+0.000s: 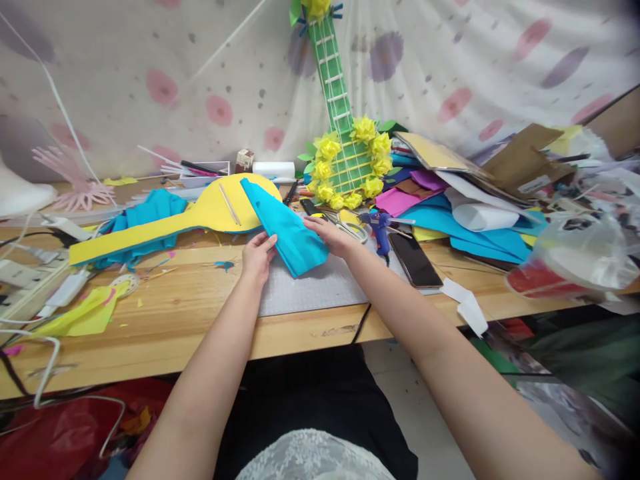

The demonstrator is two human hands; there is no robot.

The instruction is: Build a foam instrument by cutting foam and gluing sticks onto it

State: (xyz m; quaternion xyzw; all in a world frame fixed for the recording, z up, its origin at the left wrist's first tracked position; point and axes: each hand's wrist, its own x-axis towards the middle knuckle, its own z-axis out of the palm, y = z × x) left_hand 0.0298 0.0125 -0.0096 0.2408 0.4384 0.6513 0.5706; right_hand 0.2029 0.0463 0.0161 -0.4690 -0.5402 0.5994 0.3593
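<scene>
A folded piece of blue crepe paper [293, 233] is held above the grey cutting mat [300, 301]. My left hand [259, 255] pinches its left edge, the thumb on top. On the paper's upper right side lies my right hand [327, 235], its fingers stretched out along the edge. The paper's narrow end overlaps a yellow guitar-shaped cutout [205, 213] with a blue rim, on which a thin stick [230, 204] lies. Behind stands a green paper guitar [337, 87] trimmed with yellow paper flowers. A blue glue gun [381, 233] is right of my right hand.
A dark phone [416, 259] lies right of the mat. A plastic-wrapped red cup [545, 270] stands near the right edge, before piled papers [470, 230]. Crumpled blue paper [145, 223], yellow scraps [87, 313] and a power strip [30, 287] are at left. A black cable [362, 323] hangs over the front edge.
</scene>
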